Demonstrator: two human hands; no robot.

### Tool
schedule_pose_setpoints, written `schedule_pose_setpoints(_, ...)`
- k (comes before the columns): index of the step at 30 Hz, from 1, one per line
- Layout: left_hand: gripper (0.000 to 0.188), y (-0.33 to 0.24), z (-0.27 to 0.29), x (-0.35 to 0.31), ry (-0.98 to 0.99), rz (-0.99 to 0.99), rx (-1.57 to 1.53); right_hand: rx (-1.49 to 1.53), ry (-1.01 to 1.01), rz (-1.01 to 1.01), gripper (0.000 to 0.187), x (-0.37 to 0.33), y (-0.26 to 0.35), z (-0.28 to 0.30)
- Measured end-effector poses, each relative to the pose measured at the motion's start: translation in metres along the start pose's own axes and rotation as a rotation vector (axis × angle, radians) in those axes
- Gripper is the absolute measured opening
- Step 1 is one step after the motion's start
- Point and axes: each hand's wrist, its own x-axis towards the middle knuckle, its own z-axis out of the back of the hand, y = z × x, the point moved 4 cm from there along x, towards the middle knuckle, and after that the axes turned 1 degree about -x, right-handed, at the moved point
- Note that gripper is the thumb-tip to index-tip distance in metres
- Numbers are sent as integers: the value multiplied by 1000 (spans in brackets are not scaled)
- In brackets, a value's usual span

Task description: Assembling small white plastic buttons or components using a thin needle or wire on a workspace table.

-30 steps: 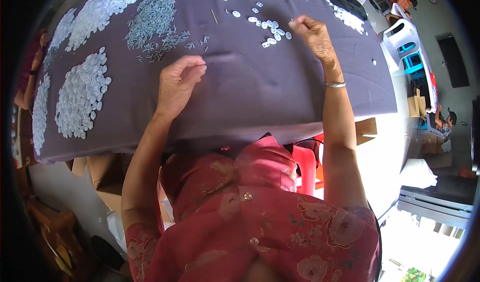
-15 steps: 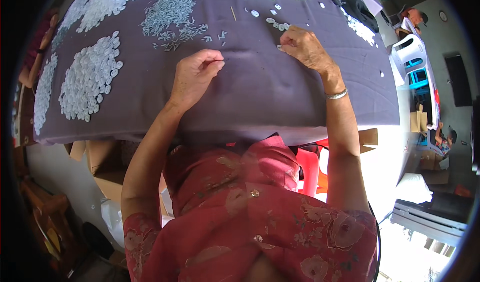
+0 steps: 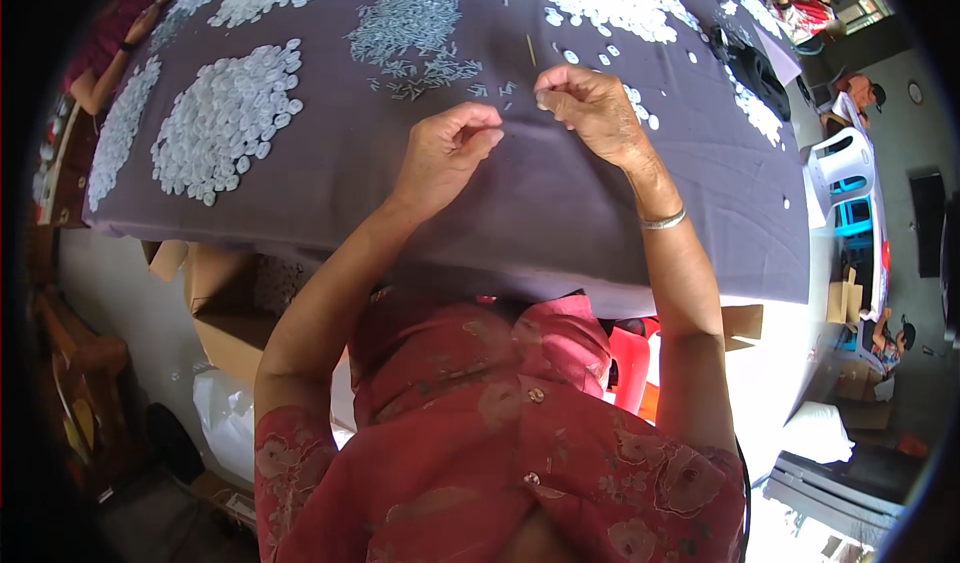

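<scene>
A big grey cloth (image 3: 560,213) is covering the counter. The left hand (image 3: 445,153) and right hand (image 3: 590,113) are resting close together on it, fingers pinched; what they pinch is too small to tell. Little white pieces (image 3: 225,118) are lying well to the left.

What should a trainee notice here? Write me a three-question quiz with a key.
1. True or false: the right hand has a metal bracelet at its wrist.
2. The pile of round white discs lies: A) to the left of the left hand; B) to the right of the right hand; C) on the floor.
3. Fill in: both hands are over a dark ___ cloth.
Key: 1 true; 2 A; 3 purple.
</scene>
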Motion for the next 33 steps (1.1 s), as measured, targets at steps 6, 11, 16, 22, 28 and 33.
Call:
schedule_pose_setpoints(6, 35, 2, 13, 2, -245, -32, -57, 345, 23, -106, 9, 10, 1, -37)
schedule_pose_setpoints(11, 43, -5, 12, 4, -252, -147, -34, 477, -31, -110, 8, 4, -6, -54)
schedule_pose_setpoints(16, 41, -5, 14, 3, -214, -124, -73, 527, -88, -139, 8, 1, -6, -57)
schedule_pose_setpoints(22, 39, -8, 17, 2, -213, -105, -65, 506, -69, -101, 5, 0, -6, -58)
schedule_pose_setpoints(28, 37, -7, 15, 2, -213, -136, -46, 518, -41, -72, 6, 0, -8, -60)
schedule_pose_setpoints(33, 36, -11, 13, 1, -231, -284, 154, 560, -21, -90, 4, 1, -12, -62)
